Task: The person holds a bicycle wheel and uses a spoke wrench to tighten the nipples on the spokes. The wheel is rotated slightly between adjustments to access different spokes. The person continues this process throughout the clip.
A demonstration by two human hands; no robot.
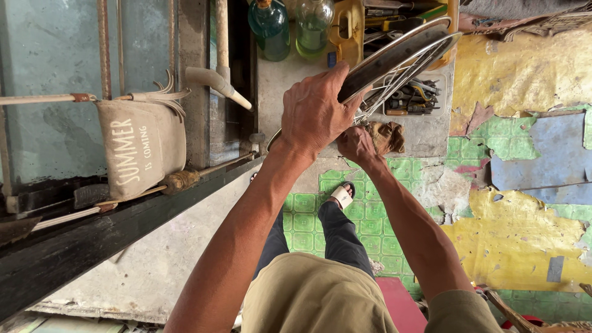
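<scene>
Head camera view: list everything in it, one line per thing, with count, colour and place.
Wheel rim: one, silver metal with thin spokes, top centre, gripped at its edge.
Rag: one, brown, just below the rim beside the right hand.
Bottles: two, one dark green and one clear, top centre.
Tool tray: one, holding dark metal tools, under the rim.
Cloth bag: one, beige, hanging on the left.
Floor: peeling yellow, green and blue covering, right side.
Sandal: one, white, on a foot at centre.
Left hand: on the rim's edge.
Right hand: at the spokes, beside the rag.
</scene>
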